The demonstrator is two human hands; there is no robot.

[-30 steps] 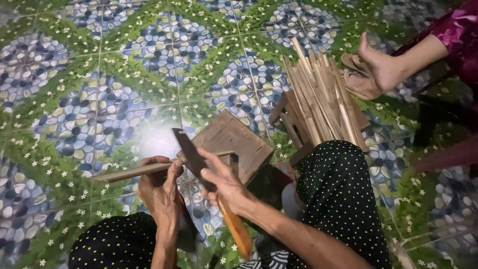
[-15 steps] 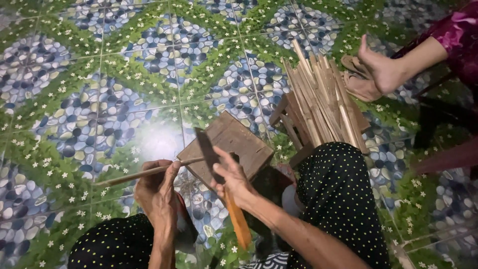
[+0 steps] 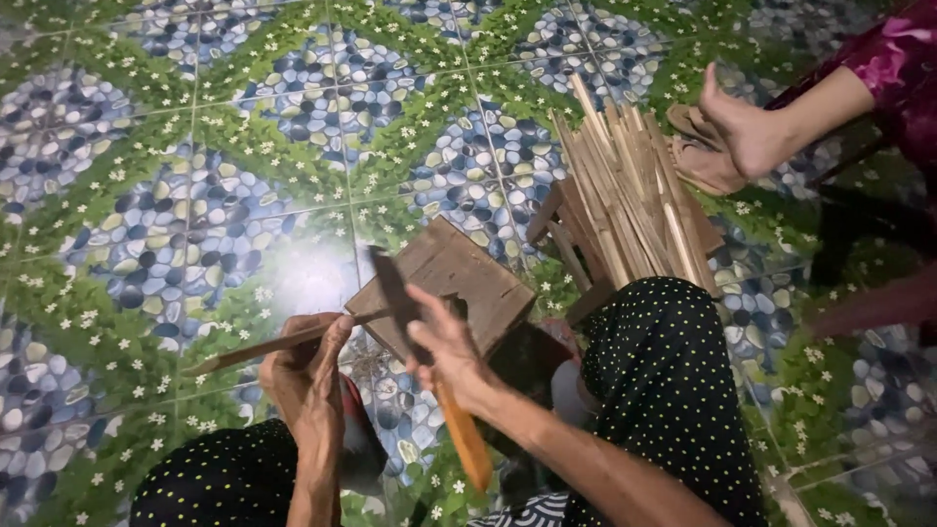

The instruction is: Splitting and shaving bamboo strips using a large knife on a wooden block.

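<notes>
Wooden and thin, a long stick (image 3: 283, 344) is held level over the tiled floor (image 3: 176, 176), its right end resting against the near edge of a small wooden block (image 3: 444, 283). The stick is clasped by the left hand (image 3: 303, 366), whose fingers are curled shut around its middle part, with the thumb laid along the top. A knife (image 3: 429, 361) with a dark blade and an orange-brown handle is gripped by the right hand (image 3: 444, 351), the fingers closed around the upper part of the handle; the blade is set across the stick's end, just by the block's edge. Both forearms are seen between two knees covered in black cloth with white dots (image 3: 673, 390). A bundle of split wooden slats (image 3: 625, 195) is leaned on a low wooden frame just behind the block. Beyond the bundle, another person's bare foot (image 3: 742, 132) is rested on a sandal (image 3: 703, 156), next to a magenta sleeve (image 3: 898, 59).
</notes>
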